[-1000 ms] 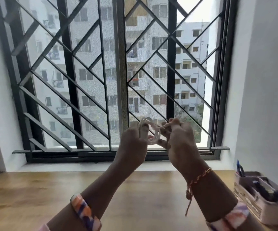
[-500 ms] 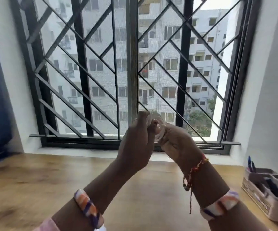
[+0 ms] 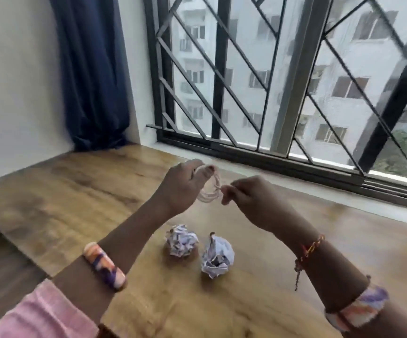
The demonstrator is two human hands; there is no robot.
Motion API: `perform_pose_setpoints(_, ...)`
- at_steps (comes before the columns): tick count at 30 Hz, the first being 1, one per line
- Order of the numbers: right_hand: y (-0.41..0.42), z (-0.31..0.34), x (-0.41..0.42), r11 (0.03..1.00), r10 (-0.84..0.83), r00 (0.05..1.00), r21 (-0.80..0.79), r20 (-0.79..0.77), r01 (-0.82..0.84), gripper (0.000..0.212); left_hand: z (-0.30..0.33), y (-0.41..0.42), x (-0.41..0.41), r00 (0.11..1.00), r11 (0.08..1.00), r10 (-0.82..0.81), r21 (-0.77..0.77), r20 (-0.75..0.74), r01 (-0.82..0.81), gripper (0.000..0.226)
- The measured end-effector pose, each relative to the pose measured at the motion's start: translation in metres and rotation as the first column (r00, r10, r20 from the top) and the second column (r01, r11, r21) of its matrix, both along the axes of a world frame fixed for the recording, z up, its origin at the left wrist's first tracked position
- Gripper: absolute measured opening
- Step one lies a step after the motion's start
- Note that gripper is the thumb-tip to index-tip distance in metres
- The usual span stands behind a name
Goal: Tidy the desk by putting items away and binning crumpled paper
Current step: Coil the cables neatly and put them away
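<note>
A coiled cord (image 3: 209, 189) is held above the tabletop (image 3: 75, 191), gripped by the left hand (image 3: 185, 184) and pinched by the right hand (image 3: 249, 198). Two paper balls (image 3: 181, 240) lie directly below, nearer the left.

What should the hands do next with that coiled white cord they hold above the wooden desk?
Probably finish the coil: the left hand holds the coiled white cord and the right hand pinches its end, so tucking that end in comes first. Two crumpled paper balls wait on the wooden desk.
</note>
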State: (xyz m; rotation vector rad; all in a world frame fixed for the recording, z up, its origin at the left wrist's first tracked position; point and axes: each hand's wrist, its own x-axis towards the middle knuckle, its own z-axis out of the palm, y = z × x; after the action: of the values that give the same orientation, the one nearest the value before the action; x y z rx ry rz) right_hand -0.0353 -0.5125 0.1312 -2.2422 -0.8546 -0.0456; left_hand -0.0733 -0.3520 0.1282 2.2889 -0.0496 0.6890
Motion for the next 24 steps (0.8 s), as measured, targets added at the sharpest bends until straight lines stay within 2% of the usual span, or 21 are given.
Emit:
perform_pose_setpoints(2, 0.017, -0.004, -0.01, 0.983, 0.145, 0.984, 0.127, -0.1, -0.132, 0.033, -0.005, 0.025, -0.019, 0.996, 0.995, 0.085, 0.05, -0.001, -0.085, 0.024)
perform_pose_setpoints(4, 0.04, -0.013, -0.019, 0.937, 0.268, 0.93, 0.292, -0.251, -0.192, 0.034, -0.012, 0.046, -0.037, 0.985, 0.984, 0.173, 0.036, -0.004, -0.173, 0.023)
perform_pose_setpoints(5, 0.053, -0.019, -0.024, 0.917, 0.314, 0.897, 0.344, -0.311, -0.201, 0.033, -0.017, 0.057, -0.044, 0.977, 0.977, 0.209, -0.029, -0.032, -0.209, 0.023)
perform_pose_setpoints(6, 0.065, -0.024, -0.028, 0.901, 0.347, 0.868, 0.382, -0.355, -0.204, 0.033, -0.022, 0.065, -0.051, 0.972, 0.96, 0.221, -0.159, -0.084, -0.232, 0.025)
perform_pose_setpoints(7, 0.08, -0.029, -0.032, 0.887, 0.385, 0.834, 0.409, -0.395, -0.215, 0.033, -0.026, 0.075, -0.06, 0.965, 0.908, 0.213, -0.334, -0.15, -0.252, 0.027)
perform_pose_setpoints(8, 0.094, -0.032, -0.037, 0.875, 0.42, 0.797, 0.426, -0.434, -0.229, 0.032, -0.03, 0.083, -0.069, 0.961, 0.814, 0.184, -0.516, -0.208, -0.267, 0.028)
perform_pose_setpoints(10, 0.122, -0.041, -0.049, 0.862, 0.478, 0.712, 0.429, -0.514, -0.27, 0.03, -0.037, 0.103, -0.094, 0.95, 0.577, 0.125, -0.758, -0.285, -0.303, 0.029)
perform_pose_setpoints(12, 0.148, -0.053, -0.063, 0.855, 0.512, 0.612, 0.423, -0.602, -0.299, 0.027, -0.046, 0.125, -0.123, 0.945, 0.415, 0.04, -0.854, -0.326, -0.312, 0.029)
perform_pose_setpoints(14, 0.17, -0.068, -0.077, 0.857, 0.515, 0.503, 0.413, -0.694, -0.308, 0.024, -0.057, 0.15, -0.152, 0.926, 0.328, -0.07, -0.886, -0.37, -0.329, 0.024)
perform_pose_setpoints(16, 0.19, -0.083, -0.093, 0.867, 0.489, 0.417, 0.378, -0.766, -0.324, 0.025, -0.074, 0.174, -0.182, 0.874, 0.321, -0.14, -0.856, -0.466, -0.405, 0.021)
perform_pose_setpoints(18, 0.21, -0.101, -0.11, 0.882, 0.433, 0.383, 0.294, -0.816, -0.369, 0.027, -0.096, 0.193, -0.209, 0.809, 0.361, -0.163, -0.798, -0.564, -0.483, 0.023)
perform_pose_setpoints(20, 0.228, -0.117, -0.13, 0.889, 0.358, 0.422, 0.166, -0.833, -0.426, 0.031, -0.123, 0.206, -0.23, 0.769, 0.41, -0.141, -0.744, -0.623, -0.528, 0.019)
perform_pose_setpoints(24, 0.25, -0.148, -0.162, 0.869, 0.222, 0.619, -0.135, -0.754, -0.476, 0.03, -0.167, 0.219, -0.245, 0.739, 0.483, -0.014, -0.652, -0.673, -0.584, 0.012)
